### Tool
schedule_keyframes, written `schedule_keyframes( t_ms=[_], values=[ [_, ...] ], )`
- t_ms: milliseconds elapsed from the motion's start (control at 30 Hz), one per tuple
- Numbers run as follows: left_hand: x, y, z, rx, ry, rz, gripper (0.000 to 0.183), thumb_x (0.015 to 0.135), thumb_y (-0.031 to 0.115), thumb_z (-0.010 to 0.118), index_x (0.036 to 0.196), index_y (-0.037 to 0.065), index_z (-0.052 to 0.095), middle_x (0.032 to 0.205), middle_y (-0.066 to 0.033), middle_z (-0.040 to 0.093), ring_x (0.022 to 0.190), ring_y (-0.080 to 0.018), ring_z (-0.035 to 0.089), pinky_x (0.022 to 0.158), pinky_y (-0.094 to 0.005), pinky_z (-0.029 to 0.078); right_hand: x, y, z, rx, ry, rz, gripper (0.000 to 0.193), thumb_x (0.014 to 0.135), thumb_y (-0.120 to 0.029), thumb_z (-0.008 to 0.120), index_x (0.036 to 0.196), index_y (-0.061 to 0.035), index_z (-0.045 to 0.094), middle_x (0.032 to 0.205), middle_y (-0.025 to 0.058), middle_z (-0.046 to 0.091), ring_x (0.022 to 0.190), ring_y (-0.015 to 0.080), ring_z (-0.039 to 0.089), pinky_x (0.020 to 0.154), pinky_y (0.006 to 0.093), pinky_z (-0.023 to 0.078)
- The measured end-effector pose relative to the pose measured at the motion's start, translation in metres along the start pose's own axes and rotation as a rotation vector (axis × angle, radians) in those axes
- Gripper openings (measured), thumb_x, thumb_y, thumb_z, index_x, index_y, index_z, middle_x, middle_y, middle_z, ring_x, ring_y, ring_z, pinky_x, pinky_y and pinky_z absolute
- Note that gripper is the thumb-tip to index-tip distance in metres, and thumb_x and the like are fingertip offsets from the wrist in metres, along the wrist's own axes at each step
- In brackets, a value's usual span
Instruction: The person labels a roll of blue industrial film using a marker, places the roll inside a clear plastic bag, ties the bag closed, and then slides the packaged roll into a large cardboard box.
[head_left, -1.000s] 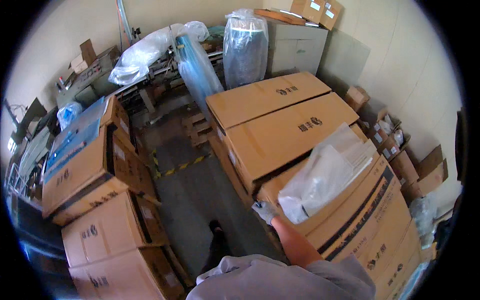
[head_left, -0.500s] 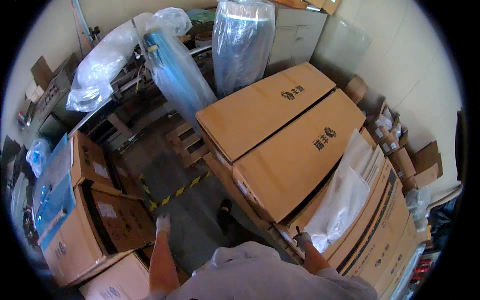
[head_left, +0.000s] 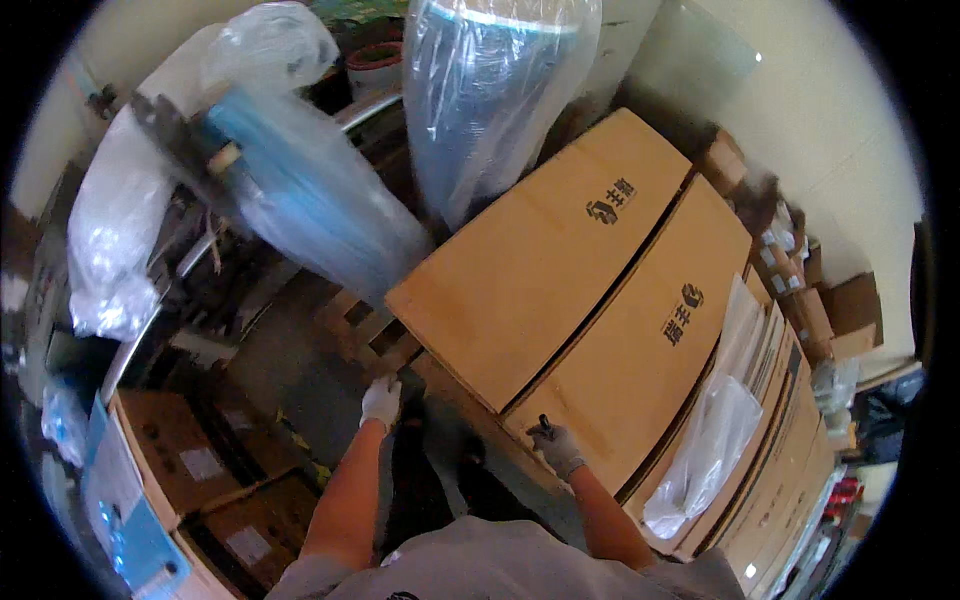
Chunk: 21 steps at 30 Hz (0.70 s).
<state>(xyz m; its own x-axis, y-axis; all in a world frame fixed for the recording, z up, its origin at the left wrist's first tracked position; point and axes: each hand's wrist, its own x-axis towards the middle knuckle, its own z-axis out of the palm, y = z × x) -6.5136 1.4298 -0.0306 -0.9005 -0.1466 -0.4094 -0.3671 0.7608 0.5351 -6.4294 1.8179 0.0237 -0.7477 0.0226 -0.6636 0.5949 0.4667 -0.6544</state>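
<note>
My right hand [head_left: 558, 448], in a pale work glove, closes round a short black marker pen [head_left: 545, 424] that sticks up from the fingers. It is over the near end of a long brown carton [head_left: 640, 370]; whether it touches the cardboard I cannot tell. A second long carton [head_left: 545, 260] lies alongside to the left, a narrow dark gap between them. My left hand [head_left: 381, 401], also gloved, hangs low beside that carton's near left corner. Its fingers look loosely apart, with nothing seen in them.
Clear plastic sheeting [head_left: 710, 450] lies over flat cartons on the right. Wrapped rolls, one blue [head_left: 310, 180] and one upright [head_left: 490, 110], stand at the back. More boxes [head_left: 185, 450] are stacked at left. A wooden pallet [head_left: 370, 335] shows beyond my left hand.
I have moved forward and turned left, so the cartons sit closer. My right hand has come from beside the plastic sheeting to over the carton's near end. My left hand has left the left-hand boxes.
</note>
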Motion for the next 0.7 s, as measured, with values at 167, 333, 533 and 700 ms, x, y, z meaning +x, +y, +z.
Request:
schedule_keyframes(
  t_ms=[167, 333, 533, 700],
  values=[
    [0.147, 0.021, -0.025, 0.245, -0.091, -0.011, 0.047, 0.095, 0.035, 0.047, 0.134, 0.008, 0.046, 0.136, -0.019, 0.044, 0.114, -0.0385, 0.053, 0.092, -0.0487, 0.046, 0.018, -0.013, 0.039, -0.278, 0.03, 0.097, 0.023, 0.087, -0.015, 0.062, 0.103, -0.0005, 0.069, 0.087, 0.0085, 0.07, 0.075, 0.0173, 0.065, 0.069, 0.0317, 0.051],
    [0.237, 0.063, -0.033, 0.284, -0.307, -0.11, 0.057, 0.094, 0.041, 0.05, 0.137, 0.004, 0.041, 0.148, -0.0193, 0.029, 0.119, -0.0384, 0.05, 0.094, -0.0486, 0.047, 0.026, 0.047, 0.098, -0.102, 0.201, 0.196, 0.023, 0.088, -0.015, 0.06, 0.108, -0.0061, 0.068, 0.094, 0.0074, 0.07, 0.077, 0.0177, 0.065, 0.071, 0.032, 0.051],
    [0.276, 0.036, -0.005, 0.37, -0.213, -0.018, 0.054, 0.089, 0.043, 0.057, 0.123, 0.001, 0.055, 0.123, -0.022, 0.058, 0.116, -0.0368, 0.053, 0.095, -0.0448, 0.044, 0.037, -0.051, 0.116, -0.214, 0.193, 0.116, 0.031, 0.089, -0.027, 0.058, 0.115, -0.0106, 0.064, 0.105, 0.0135, 0.068, 0.087, 0.0287, 0.065, 0.077, 0.0408, 0.05],
    [0.305, 0.021, -0.025, 0.075, -0.39, -0.233, 0.063, 0.09, 0.047, 0.054, 0.133, 0.001, 0.048, 0.131, -0.0169, 0.053, 0.121, -0.0317, 0.051, 0.099, -0.0443, 0.041, 0.064, -0.087, 0.139, -0.254, 0.047, 0.005, 0.032, 0.085, -0.027, 0.057, 0.112, -0.0112, 0.064, 0.105, 0.019, 0.066, 0.096, 0.0359, 0.062, 0.082, 0.047, 0.048]
  ],
)
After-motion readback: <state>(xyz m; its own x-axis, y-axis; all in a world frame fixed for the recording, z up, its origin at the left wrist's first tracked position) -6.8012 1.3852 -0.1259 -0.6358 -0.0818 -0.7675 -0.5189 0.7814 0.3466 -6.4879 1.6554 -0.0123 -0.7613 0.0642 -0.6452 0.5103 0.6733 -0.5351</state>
